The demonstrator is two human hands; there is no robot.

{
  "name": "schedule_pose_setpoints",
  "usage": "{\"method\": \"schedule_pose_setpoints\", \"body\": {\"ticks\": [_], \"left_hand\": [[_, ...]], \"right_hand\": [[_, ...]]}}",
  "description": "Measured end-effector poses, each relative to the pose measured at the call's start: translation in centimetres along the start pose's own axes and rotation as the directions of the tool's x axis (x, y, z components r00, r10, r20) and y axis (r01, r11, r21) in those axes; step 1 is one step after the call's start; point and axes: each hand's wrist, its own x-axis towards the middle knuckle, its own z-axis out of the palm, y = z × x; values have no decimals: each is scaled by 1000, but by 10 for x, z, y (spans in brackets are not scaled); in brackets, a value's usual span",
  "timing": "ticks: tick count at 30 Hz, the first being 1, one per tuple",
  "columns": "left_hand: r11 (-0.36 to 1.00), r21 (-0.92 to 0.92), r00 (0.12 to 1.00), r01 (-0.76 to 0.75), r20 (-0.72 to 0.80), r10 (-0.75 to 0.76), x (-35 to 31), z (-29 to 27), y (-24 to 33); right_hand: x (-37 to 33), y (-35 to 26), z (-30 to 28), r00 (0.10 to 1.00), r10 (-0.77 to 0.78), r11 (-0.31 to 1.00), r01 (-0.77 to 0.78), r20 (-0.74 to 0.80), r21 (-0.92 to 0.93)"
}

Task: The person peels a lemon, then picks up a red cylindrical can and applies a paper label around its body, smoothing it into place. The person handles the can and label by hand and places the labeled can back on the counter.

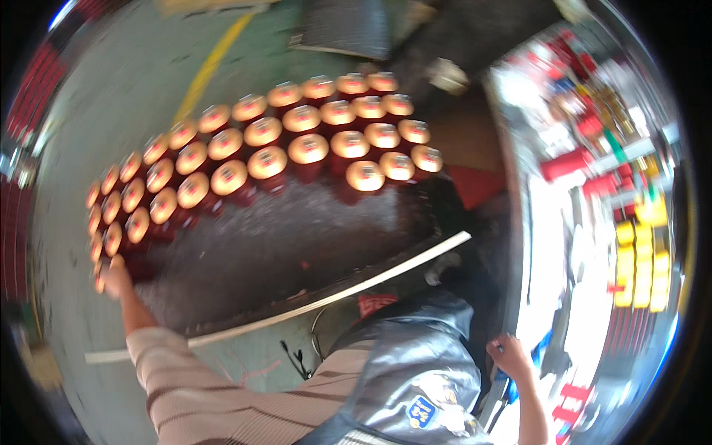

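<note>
Rows of dark red cylinders with round pale orange tops (308, 148) stand upright on a dark platform (282, 245). Each top has a small marking or fitting at its middle, too blurred to make out. My left hand (115, 280) reaches to the near left end of the rows, its fingers around the top of the end cylinder (99, 282); motion blurs the grip. My right hand (510, 354) is at the lower right, beside the bench and away from the cylinders. Its fingers are curled, and a small dark spot shows at them; what they hold cannot be made out.
A long pale strip (334, 297) runs along the platform's near edge. To the right, a bright bench (545, 297) carries red parts (567, 165) and stacked yellow pieces (641, 267). A dark plate (345, 30) lies beyond the rows, near a yellow floor line (211, 67).
</note>
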Motion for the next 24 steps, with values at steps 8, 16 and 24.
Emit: {"method": "schedule_pose_setpoints", "body": {"ticks": [8, 16, 24], "left_hand": [[568, -792, 904, -224, -387, -184, 94, -180, 202], [-789, -253, 140, -559, -967, 212, -417, -650, 463], [-951, -31, -307, -307, -943, 130, -802, -853, 644]], "right_hand": [[-33, 6, -4, 986, -13, 932, 72, -164, 356], [-51, 60, 0, 952, 244, 451, 58, -186, 890], [-115, 152, 70, 610, 790, 1, 105, -65, 995]]}}
